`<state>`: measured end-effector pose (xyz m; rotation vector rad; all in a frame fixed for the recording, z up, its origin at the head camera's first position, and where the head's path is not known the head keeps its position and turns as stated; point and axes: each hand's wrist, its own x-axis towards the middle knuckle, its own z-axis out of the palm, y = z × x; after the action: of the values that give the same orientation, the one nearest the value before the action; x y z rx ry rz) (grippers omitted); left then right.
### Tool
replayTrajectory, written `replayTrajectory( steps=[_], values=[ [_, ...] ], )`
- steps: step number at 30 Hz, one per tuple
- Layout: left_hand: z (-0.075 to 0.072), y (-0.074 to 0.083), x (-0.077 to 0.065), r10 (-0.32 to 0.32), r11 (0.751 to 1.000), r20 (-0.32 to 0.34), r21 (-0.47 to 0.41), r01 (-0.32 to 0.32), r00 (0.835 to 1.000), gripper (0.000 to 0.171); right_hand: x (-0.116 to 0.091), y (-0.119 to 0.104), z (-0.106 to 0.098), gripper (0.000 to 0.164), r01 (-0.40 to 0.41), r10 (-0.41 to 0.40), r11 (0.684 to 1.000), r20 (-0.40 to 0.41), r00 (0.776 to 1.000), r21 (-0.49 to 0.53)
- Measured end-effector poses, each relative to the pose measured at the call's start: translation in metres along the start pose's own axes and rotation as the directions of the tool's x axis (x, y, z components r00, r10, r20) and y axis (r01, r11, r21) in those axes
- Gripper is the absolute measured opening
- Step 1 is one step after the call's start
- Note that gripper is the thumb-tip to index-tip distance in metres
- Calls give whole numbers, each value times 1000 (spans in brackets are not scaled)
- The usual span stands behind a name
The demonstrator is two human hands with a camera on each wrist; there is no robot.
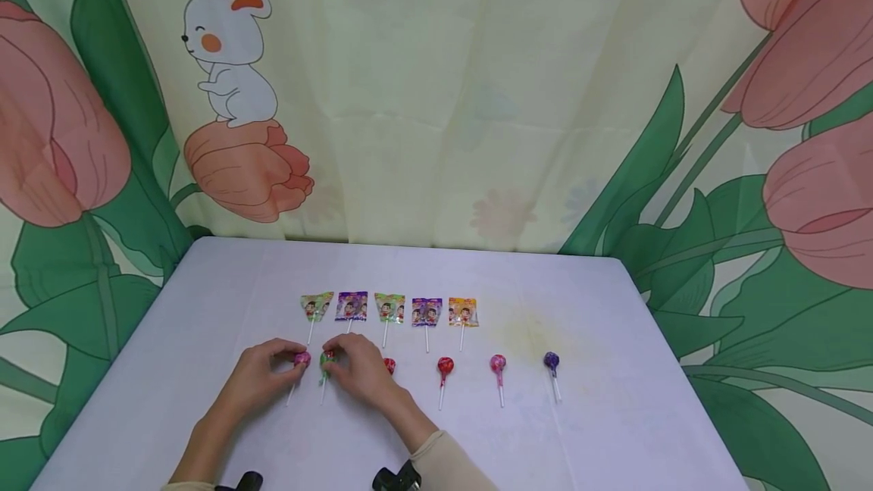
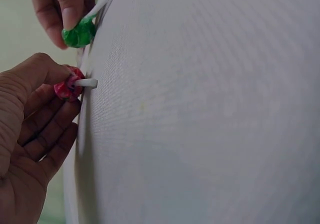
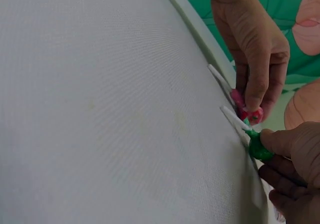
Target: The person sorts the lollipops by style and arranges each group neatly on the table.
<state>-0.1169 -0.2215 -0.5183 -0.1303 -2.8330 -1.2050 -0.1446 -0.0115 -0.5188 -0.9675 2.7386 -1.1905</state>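
A pink-wrapped lollipop (image 1: 302, 359) is pinched between the thumb and fingers of my left hand (image 1: 262, 373), its white stick pointing toward me. Just right of it, my right hand (image 1: 364, 370) pinches a green-wrapped lollipop (image 1: 325, 358) by its round head. In the left wrist view the pink lollipop (image 2: 69, 86) shows its stick near the table, with the green lollipop (image 2: 80, 33) above. The right wrist view has both heads close together, green (image 3: 259, 146) in front of pink. Partly hidden behind my right hand is a red lollipop (image 1: 389, 364).
Farther right in the same row lie a red lollipop (image 1: 445, 367), a pink one (image 1: 498, 364) and a purple one (image 1: 552, 361). Behind them runs a row of several flat-bagged lollipops, such as an orange one (image 1: 463, 312). A patterned curtain (image 1: 423, 97) hangs beyond the white table (image 1: 614, 430).
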Motion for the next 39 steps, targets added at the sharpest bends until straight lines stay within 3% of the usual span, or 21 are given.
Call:
replayTrajectory(
  steps=[4,11,17,33,39],
  values=[
    [0,0,0,-3,1000,-1,4,4,1000,24,0,-3,-1,25,-17,17,1000,34,999,-9],
    [0,0,-1,-9,1000,1,2,9,1000,24,-1,-5,-3,27,2,-1,1000,26,1000,-18],
    [0,0,-2,-42,999,32,-3,42,999,26,-5,-9,-10,30,7,-7,1000,-13,1000,-3],
    [3,-2,0,-29,1000,17,12,29,999,26,-31,-3,-36,31,-18,25,998,-121,992,62],
    [3,-2,1,-16,1000,10,17,16,1000,26,-41,0,-43,32,-63,76,992,-123,990,108]
  ],
)
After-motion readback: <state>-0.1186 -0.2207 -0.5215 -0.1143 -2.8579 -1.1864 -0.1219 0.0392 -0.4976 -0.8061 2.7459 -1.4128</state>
